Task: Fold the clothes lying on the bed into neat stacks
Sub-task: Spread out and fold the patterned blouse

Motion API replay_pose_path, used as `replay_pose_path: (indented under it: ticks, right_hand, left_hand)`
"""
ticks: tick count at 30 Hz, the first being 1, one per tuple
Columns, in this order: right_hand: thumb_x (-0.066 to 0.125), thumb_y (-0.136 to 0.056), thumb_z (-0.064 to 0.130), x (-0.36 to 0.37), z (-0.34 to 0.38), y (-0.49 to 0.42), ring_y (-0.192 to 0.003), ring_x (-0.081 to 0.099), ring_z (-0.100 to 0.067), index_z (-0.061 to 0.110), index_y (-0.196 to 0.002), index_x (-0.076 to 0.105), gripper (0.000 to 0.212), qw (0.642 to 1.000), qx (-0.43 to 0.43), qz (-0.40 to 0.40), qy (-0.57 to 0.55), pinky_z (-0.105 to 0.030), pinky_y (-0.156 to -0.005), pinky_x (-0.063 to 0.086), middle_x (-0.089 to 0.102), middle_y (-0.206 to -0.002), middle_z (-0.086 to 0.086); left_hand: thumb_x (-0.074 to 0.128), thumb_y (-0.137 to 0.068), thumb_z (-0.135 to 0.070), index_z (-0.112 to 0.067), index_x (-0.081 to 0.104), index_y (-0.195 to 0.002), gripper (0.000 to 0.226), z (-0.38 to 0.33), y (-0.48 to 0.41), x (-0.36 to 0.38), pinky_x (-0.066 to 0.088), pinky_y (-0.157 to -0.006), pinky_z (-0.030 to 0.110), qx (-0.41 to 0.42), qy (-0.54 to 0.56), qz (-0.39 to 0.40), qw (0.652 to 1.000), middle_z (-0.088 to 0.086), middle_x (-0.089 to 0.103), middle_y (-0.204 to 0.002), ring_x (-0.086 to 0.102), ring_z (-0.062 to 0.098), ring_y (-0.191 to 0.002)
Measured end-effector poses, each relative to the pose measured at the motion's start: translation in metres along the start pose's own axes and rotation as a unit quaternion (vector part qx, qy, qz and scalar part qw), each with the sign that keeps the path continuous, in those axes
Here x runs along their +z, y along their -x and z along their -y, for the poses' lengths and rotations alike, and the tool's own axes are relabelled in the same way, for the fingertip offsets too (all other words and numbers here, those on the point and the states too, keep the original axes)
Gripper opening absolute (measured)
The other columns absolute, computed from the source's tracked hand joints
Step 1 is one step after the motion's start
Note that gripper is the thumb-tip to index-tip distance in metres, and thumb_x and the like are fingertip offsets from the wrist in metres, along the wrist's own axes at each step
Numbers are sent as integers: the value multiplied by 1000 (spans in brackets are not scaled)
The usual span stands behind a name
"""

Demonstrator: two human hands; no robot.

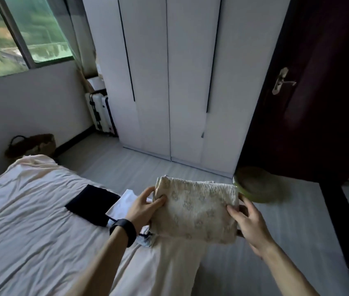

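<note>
So the white wardrobe (180, 71) filled the far wall, with a dark door (318, 82) on the right and the bed (30, 210) with its wrinkled pale sheet taking up the near left. The folded cream floral garment (197, 212) was held up in the air over the bed's right edge, not resting on anything. A dark folded piece (93, 204) lay flat on the sheet to its left, touching a white piece (124, 201) just beside it. The left hand (143, 208) gripped the floral garment's left edge, thumb on top and fingers curled behind. The right hand (250, 223) pinched the right edge the same way. There was a black wristband (123, 230) on the left wrist.
</note>
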State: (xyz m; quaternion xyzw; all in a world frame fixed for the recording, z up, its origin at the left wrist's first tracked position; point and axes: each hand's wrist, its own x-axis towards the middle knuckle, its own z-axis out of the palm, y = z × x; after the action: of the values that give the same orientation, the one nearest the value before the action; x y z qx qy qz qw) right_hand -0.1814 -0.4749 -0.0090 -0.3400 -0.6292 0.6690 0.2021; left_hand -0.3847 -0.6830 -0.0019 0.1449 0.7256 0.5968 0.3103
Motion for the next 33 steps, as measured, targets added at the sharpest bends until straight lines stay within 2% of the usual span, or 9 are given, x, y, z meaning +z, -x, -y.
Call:
replay_pose_path:
  ticks: [5, 9, 13, 16, 19, 21, 25, 29, 33]
  right_hand:
    - [69, -95, 19, -57, 28, -105, -100, 72, -16, 52, -111, 65, 37, 999, -47, 0, 15, -43, -86, 59, 74, -110, -1]
    - [71, -93, 20, -86, 67, -187, -100, 71, -11, 50, -113, 64, 36, 996, -84, 19, 30, -32, -80, 57, 74, -109, 4]
    - [73, -91, 27, -90, 104, -262, -101, 72, -21, 49, -115, 66, 34, 992, -109, 57, 33, -50, -87, 60, 74, -108, -1]
    - [77, -83, 44, -77, 130, -318, -101, 72, -24, 55, -114, 65, 35, 988, -128, 80, 40, -56, -88, 59, 73, -108, -1]
    - [71, -93, 23, -54, 150, -378, -98, 72, -24, 62, -104, 66, 40, 983, -140, 108, 50, -59, -87, 58, 73, -104, -1]
    - [70, -95, 19, -35, 167, -416, -97, 72, -23, 61, -104, 66, 43, 979, -148, 132, 52, -59, -87, 58, 72, -105, -2]
    - [67, -96, 20, 6, 200, -494, -96, 72, -16, 54, -113, 64, 38, 969, -161, 182, 48, -51, -83, 61, 72, -110, -4]
    - [67, -97, 22, 46, 229, -566, -98, 71, -19, 54, -116, 63, 38, 960, -169, 215, 54, -39, -70, 60, 72, -109, -1]
    - [68, -96, 23, 87, 241, -624, -103, 70, -21, 56, -118, 63, 40, 954, -160, 246, 53, -55, -85, 60, 72, -110, 1]
  left_hand:
    - [72, -90, -25, -33, 61, -121, 34, -44, -71, 64, 56, -84, 61, 15, 51, -12, 999, 13, 76, -100, 71, 34, -98]
    - [78, -85, -33, -36, 62, -120, 39, -81, -123, 98, 56, -85, 61, 32, 78, -27, 996, 12, 75, -103, 71, 34, -100]
    - [73, -87, -28, -36, 63, -120, 34, -115, -174, 111, 58, -84, 56, 56, 108, -69, 990, 9, 76, -102, 71, 31, -100]
    - [74, -85, -29, -36, 63, -121, 39, -137, -214, 108, 58, -84, 55, 73, 123, -102, 984, 7, 76, -103, 71, 29, -101]
    - [75, -83, -31, -36, 62, -124, 43, -153, -258, 96, 59, -82, 53, 91, 129, -135, 978, 6, 76, -104, 71, 28, -101]
    - [74, -84, -30, -35, 62, -123, 41, -165, -289, 85, 59, -81, 54, 104, 133, -153, 974, 6, 76, -104, 72, 28, -99]
    - [77, -83, -28, -35, 63, -122, 41, -192, -357, 57, 59, -81, 54, 124, 146, -187, 963, 6, 77, -102, 73, 27, -96]
    - [87, -71, -43, -36, 63, -123, 58, -214, -412, 32, 60, -75, 50, 135, 163, -215, 953, 7, 76, -104, 72, 28, -98]
    - [77, -77, -33, -35, 63, -122, 47, -220, -453, 9, 60, -75, 50, 128, 166, -258, 943, 7, 76, -104, 72, 27, -97]
